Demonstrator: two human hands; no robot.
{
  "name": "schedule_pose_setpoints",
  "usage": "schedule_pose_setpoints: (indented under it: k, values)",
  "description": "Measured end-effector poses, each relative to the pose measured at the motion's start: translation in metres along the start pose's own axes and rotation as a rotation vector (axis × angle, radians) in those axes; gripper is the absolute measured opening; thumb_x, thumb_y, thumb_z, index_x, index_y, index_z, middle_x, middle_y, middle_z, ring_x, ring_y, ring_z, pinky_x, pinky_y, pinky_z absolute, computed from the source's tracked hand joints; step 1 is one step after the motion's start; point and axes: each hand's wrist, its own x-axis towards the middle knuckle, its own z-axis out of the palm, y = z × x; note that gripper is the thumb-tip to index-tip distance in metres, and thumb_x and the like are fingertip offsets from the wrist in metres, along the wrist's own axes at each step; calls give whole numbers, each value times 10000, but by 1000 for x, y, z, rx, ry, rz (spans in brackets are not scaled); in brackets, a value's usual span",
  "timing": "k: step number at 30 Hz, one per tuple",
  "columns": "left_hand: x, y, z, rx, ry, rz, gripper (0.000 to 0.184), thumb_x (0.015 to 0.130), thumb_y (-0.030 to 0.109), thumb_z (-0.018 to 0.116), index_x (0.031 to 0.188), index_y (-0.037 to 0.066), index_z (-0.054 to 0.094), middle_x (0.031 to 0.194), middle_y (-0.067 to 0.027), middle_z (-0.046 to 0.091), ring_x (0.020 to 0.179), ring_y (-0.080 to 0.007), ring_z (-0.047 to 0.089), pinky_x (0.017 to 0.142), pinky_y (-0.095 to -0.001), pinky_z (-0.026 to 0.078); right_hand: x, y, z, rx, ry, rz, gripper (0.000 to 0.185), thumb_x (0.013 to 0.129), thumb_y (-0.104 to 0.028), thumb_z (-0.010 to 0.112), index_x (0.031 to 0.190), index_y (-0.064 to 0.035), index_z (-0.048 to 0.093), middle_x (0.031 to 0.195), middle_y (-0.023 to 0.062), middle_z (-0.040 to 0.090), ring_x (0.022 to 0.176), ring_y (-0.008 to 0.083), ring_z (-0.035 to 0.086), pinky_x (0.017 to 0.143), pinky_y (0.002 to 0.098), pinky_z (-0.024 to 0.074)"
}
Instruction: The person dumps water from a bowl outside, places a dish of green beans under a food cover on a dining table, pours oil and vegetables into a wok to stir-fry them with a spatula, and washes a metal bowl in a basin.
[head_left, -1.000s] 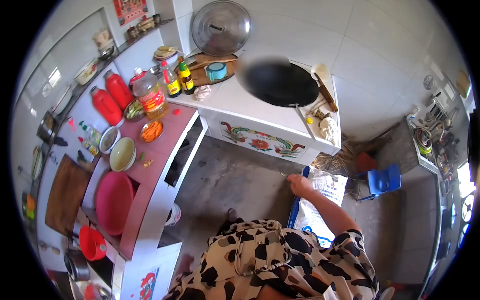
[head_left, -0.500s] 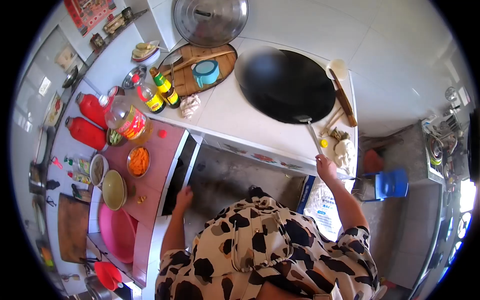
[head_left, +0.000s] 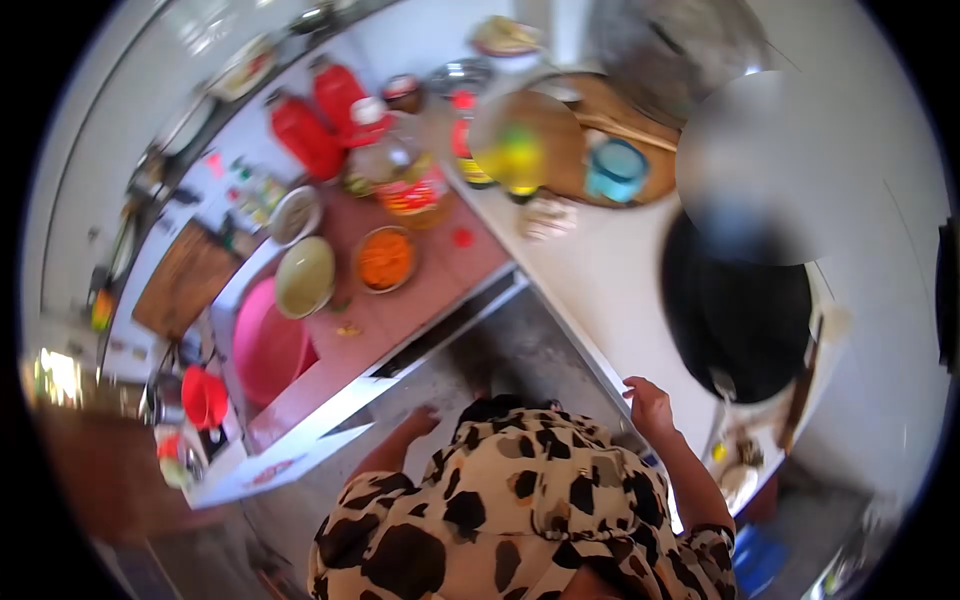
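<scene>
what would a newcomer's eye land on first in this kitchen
Probably the big round black wok on the white tiled counter, to the right. Next, the bright orange food pieces in a small round bowl on the reddish-pink counter, left of centre. The large pink plastic basin and two tall red flasks, both further left, also stand out.

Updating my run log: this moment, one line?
left hand: over floor | right hand: by white counter's edge | sliced carrots: in bowl, pink counter | no held object visible
</scene>
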Motion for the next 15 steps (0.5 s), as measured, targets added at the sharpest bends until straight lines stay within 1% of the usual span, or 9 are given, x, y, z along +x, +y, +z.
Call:
schedule_pose_setpoints:
  k: [1, 3, 4, 5, 9, 10, 11, 13, 15]
  values:
    - [18, 26, -21, 14, 77, 38, 434, 773, 292, 592, 1117, 28, 569, 1029, -210, 603, 957, -337, 576, 839, -397, 457, 26, -19, 5, -28, -4, -110, 330, 726, 114, 416, 1013, 12, 544, 896, 177, 621, 773, 290, 642, 695, 355, 514]
    - [21, 116, -101, -241, 95, -143, 425, 780, 268, 570, 1134, 35, 559, 996, -179, 622, 899, -313, 598, 797, -382, 472, 82, -53, 12, -88, 18, -309, 357, 709, 122, 421, 1028, 13, 541, 915, 182, 617, 825, 316, 631, 739, 364, 509]
    - [21, 133, -120, -305, 140, -114, 424, 779, 261, 568, 1139, 36, 555, 983, -167, 627, 879, -302, 603, 783, -374, 475, 106, -68, 18, -135, -33, -370, 397, 697, 118, 442, 1069, 8, 528, 974, 188, 608, 901, 350, 601, 789, 380, 497]
    - [22, 145, -137, -367, 182, -78, 424, 779, 254, 566, 1144, 37, 552, 969, -155, 632, 859, -290, 609, 768, -365, 479, 130, -90, 22, -127, -25, -436, 398, 698, 110, 449, 1076, 8, 525, 997, 189, 602, 915, 355, 593, 798, 384, 492]
    - [14, 136, -177, -643, 205, -26, 440, 795, 235, 558, 1187, 40, 517, 937, -118, 639, 842, -224, 609, 764, -328, 478, 232, -197, 37, -128, -44, -631, 386, 719, 31, 493, 1101, -17, 514, 1123, 196, 549, 1001, 361, 541, 850, 399, 459]
    - [10, 124, -178, -632, 304, 35, 445, 802, 234, 561, 1198, 39, 506, 924, -110, 636, 856, -205, 602, 778, -314, 472, 258, -222, 45, -151, -4, -712, 388, 718, 27, 498, 1105, -8, 512, 1111, 200, 551, 991, 364, 542, 841, 400, 461]
    - [0, 120, -187, -692, 299, 26, 442, 807, 228, 570, 1199, 36, 503, 923, -104, 633, 858, -192, 598, 781, -301, 468, 284, -246, 54, -173, 39, -793, 390, 718, 24, 502, 1108, 1, 510, 1099, 205, 553, 982, 367, 544, 832, 402, 463]
    - [-20, 111, -213, -735, 250, -106, 428, 818, 225, 571, 1193, 28, 505, 934, -105, 633, 864, -188, 596, 780, -294, 467, 339, -288, 75, -226, 67, -863, 433, 725, 32, 492, 1157, 9, 480, 1094, 209, 560, 976, 384, 552, 861, 411, 456]
    - [-36, 94, -223, -714, 343, -103, 412, 825, 207, 568, 1189, 24, 505, 944, -110, 632, 864, -189, 597, 780, -298, 468, 392, -319, 99, -269, 181, -995, 374, 737, -27, 529, 1110, 0, 518, 1013, 208, 590, 932, 369, 573, 814, 431, 468]
